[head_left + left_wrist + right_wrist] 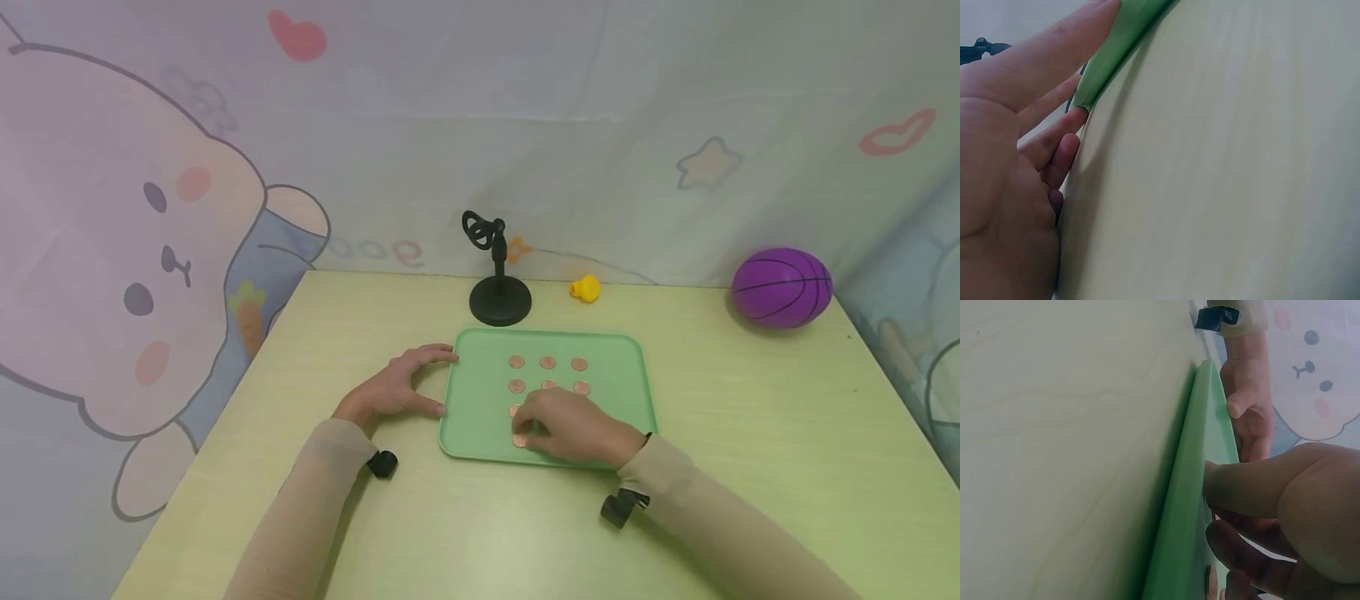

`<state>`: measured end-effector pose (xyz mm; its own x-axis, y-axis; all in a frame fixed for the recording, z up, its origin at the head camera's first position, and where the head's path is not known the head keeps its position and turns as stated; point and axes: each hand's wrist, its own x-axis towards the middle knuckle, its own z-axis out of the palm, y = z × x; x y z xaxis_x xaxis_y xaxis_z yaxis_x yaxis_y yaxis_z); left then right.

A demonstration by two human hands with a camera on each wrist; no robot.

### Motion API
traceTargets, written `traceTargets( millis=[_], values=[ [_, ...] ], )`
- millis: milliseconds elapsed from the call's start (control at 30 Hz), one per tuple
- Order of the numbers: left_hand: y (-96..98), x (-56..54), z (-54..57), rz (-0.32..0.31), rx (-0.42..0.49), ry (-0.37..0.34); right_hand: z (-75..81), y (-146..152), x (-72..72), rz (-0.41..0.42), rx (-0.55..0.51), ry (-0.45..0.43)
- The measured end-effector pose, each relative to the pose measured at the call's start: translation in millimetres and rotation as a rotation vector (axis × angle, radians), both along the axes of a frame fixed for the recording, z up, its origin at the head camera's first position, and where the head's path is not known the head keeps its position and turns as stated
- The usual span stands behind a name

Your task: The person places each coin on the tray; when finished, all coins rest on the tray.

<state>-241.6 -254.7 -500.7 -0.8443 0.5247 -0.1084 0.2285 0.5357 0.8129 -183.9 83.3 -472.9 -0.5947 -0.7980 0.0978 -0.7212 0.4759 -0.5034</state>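
Note:
Copper-coloured coins (547, 362) lie in rows on a light green tray (480, 350). My right hand (573, 425) is low over the tray's front half, thumb and fingertips pinching a coin (520, 440) near the front left of the rows. Some of the coins behind are partly covered by this hand. In the right wrist view the thumb (1241, 484) and curled fingers meet just inside the tray rim. My left hand (393, 387) rests at the tray's left edge, thumb and forefinger spread apart and touching the rim; the left wrist view shows its fingers (1054, 137) extended along that edge.
Behind the tray stands a black stand with a round base (500, 302). A small yellow toy (587, 288) lies right of it. At the table's back right corner sits a purple ball (782, 287). A printed cloth (525, 125) hangs behind the pale table (750, 467).

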Motion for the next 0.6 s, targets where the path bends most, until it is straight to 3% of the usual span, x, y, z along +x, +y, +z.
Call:
traceTargets(
  millis=[200, 433, 600],
  values=[
    [0.6, -1.0, -1.2, -0.003, 0.007, -0.003, 3.3, 12, 1.7, -0.055, -0.005, -0.007],
    [-0.6, -0.6, -1.2, -0.002, 0.012, 0.003, 11.8, 49, -1.3, -0.165, -0.099, 0.011],
    [-6.0, -0.1, -0.7, 0.057, 0.077, -0.055, 16.4, 83, -13.0, -0.289, -0.121, 0.071]
  ],
)
